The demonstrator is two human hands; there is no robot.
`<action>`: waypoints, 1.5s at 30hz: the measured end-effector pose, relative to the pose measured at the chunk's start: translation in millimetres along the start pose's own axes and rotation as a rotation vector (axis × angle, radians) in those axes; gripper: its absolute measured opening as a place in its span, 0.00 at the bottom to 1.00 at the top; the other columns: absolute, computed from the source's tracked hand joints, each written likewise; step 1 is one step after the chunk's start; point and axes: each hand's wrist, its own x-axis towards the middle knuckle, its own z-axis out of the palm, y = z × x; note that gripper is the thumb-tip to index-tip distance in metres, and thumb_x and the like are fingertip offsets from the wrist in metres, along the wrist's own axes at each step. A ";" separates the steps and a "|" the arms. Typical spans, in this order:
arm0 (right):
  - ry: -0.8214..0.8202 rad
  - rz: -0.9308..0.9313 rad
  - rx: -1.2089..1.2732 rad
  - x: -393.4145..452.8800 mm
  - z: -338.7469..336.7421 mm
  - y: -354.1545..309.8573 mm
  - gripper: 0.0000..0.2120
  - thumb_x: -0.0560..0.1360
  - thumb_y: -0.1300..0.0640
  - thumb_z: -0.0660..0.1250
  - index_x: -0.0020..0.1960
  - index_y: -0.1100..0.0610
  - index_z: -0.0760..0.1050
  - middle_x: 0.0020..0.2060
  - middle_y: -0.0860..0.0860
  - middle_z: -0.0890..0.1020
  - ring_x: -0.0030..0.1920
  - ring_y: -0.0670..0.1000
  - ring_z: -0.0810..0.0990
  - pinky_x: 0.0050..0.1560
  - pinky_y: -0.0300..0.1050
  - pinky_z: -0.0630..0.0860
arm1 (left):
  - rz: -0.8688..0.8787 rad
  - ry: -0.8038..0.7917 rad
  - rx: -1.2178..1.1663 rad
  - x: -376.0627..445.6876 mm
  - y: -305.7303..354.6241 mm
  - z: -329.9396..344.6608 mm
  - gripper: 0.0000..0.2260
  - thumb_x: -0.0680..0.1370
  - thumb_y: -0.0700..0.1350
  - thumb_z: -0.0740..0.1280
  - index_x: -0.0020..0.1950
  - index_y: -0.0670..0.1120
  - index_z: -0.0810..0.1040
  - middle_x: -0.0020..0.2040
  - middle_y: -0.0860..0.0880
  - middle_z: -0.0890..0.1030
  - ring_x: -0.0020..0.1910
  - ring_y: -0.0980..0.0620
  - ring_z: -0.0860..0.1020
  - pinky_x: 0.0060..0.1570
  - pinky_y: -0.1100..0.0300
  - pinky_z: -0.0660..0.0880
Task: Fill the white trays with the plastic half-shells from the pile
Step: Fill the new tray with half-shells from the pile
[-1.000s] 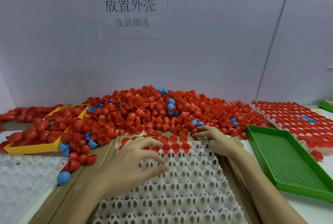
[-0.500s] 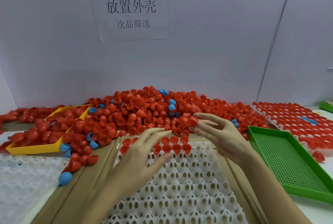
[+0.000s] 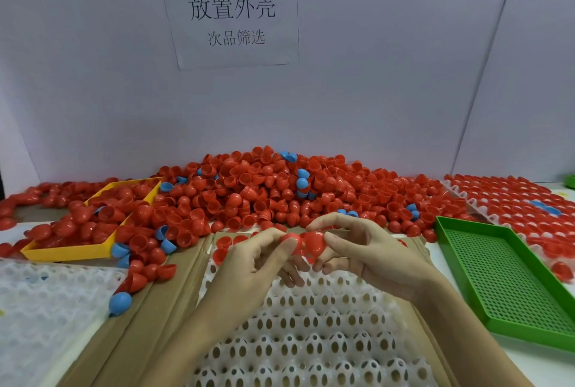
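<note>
A big pile of red half-shells (image 3: 264,190), with a few blue ones mixed in, lies along the back wall. In front of me a white tray (image 3: 311,333) with egg-shaped holes rests on cardboard; several red shells sit in its far rows. Above those rows my two hands meet. My right hand (image 3: 367,249) pinches a red half-shell (image 3: 312,242) between thumb and fingers. My left hand (image 3: 258,262) pinches the adjoining red shell piece (image 3: 292,239) with thumb and forefinger. Whether the two pieces are stuck together I cannot tell.
A yellow tray (image 3: 67,251) heaped with red shells stands at the left, an empty green perforated tray (image 3: 497,277) at the right. Behind that lies a white tray filled with red shells (image 3: 513,197). Another white tray (image 3: 40,299) sits at the near left, a blue shell (image 3: 119,302) beside it.
My right hand picked a red shell from the pile's edge and brought it back over the tray. My left hand lifted off the tray and took hold of it too.
</note>
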 end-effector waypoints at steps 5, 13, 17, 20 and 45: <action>-0.009 -0.006 -0.040 -2.1 2.0 -2.3 0.09 0.82 0.54 0.71 0.58 0.59 0.83 0.48 0.60 0.86 0.49 0.55 0.86 0.52 0.42 0.82 | -0.052 -0.040 -0.034 -0.1 2.1 -1.4 0.13 0.84 0.58 0.62 0.56 0.54 0.83 0.47 0.47 0.87 0.44 0.46 0.87 0.45 0.60 0.82; -0.015 -0.075 -0.252 -4.0 1.9 -2.5 0.11 0.82 0.52 0.72 0.56 0.60 0.82 0.54 0.59 0.85 0.53 0.58 0.84 0.55 0.47 0.81 | 0.019 0.047 -0.020 -1.7 7.5 2.6 0.17 0.79 0.44 0.72 0.67 0.52 0.77 0.60 0.53 0.84 0.58 0.50 0.84 0.60 0.56 0.80; 0.065 -0.166 -0.387 -1.8 4.0 0.0 0.12 0.79 0.60 0.75 0.61 0.55 0.79 0.55 0.54 0.84 0.55 0.56 0.85 0.54 0.47 0.82 | 0.288 0.132 0.359 -2.9 11.9 -0.6 0.13 0.75 0.42 0.77 0.58 0.48 0.81 0.54 0.57 0.85 0.55 0.58 0.84 0.56 0.66 0.78; 0.087 -0.269 -0.535 -0.9 8.7 1.4 0.13 0.79 0.62 0.74 0.60 0.52 0.78 0.53 0.51 0.84 0.55 0.55 0.85 0.54 0.51 0.84 | 0.333 0.131 0.430 -3.2 9.1 1.1 0.13 0.74 0.45 0.78 0.57 0.49 0.82 0.51 0.59 0.84 0.52 0.60 0.83 0.54 0.69 0.77; 0.565 0.024 -1.240 11.3 -45.6 40.2 0.08 0.81 0.53 0.71 0.59 0.46 0.85 0.48 0.42 0.74 0.46 0.40 0.75 0.43 0.29 0.69 | 0.077 0.129 0.845 -2.7 -15.2 -20.4 0.17 0.80 0.64 0.57 0.50 0.57 0.82 0.51 0.64 0.76 0.55 0.61 0.75 0.55 0.55 0.77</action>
